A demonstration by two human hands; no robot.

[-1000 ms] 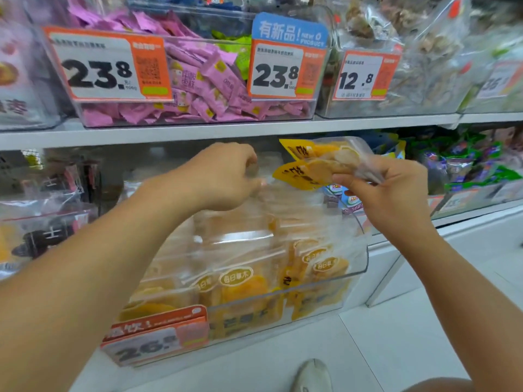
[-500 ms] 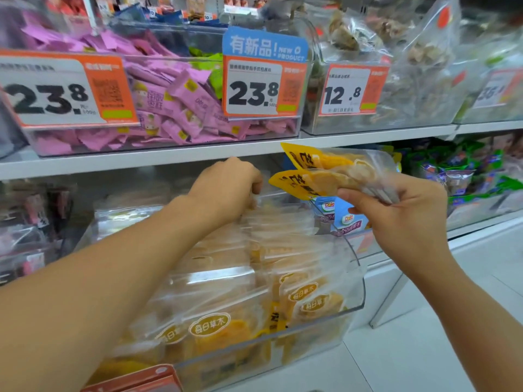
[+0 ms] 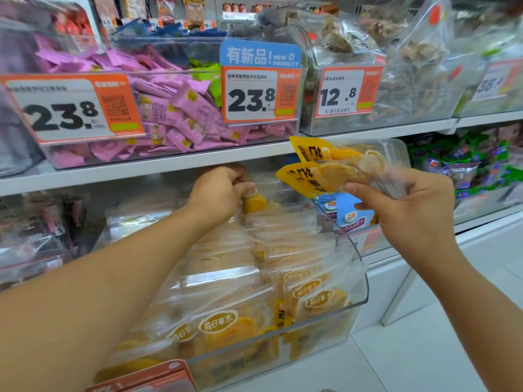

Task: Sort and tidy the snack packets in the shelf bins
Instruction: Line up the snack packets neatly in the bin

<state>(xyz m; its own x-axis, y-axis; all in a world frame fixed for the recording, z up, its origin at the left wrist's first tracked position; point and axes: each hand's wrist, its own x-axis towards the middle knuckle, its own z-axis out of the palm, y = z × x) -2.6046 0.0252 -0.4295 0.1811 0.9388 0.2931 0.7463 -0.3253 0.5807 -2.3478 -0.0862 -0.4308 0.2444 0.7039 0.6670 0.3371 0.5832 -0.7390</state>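
- Since the earlier frame, the left hand [image 3: 219, 190] has reached deeper under the shelf [image 3: 158, 165] to the back of the clear bin [image 3: 359, 278]; the right hand [image 3: 407, 205] has kept its place with its load.
- Left hand: fingers curled around a yellow packet [image 3: 254, 203] at the rear of the bin; the fingertips are hidden behind the knuckles and the packet is mostly covered.
- Right hand: pinches two yellow-and-clear packets [image 3: 334, 168], held above the bin's right rear corner, just below the shelf edge.
- Bin: pulled out and tilted forward, filled with rows of matching mango packets [image 3: 226, 323]; its orange price tag [image 3: 147, 376] is cut off at the bottom edge.
- Blue Dole packets [image 3: 349, 215] sit behind the right hand, partly hidden.
- Upper shelf: pink packets [image 3: 181, 108] in a bin with 23.8 tags [image 3: 256, 93]; beside it, clear bags with a 12.8 tag [image 3: 345, 91], contents hard to make out.
- Green packets [image 3: 467, 165] at far right are blurred.
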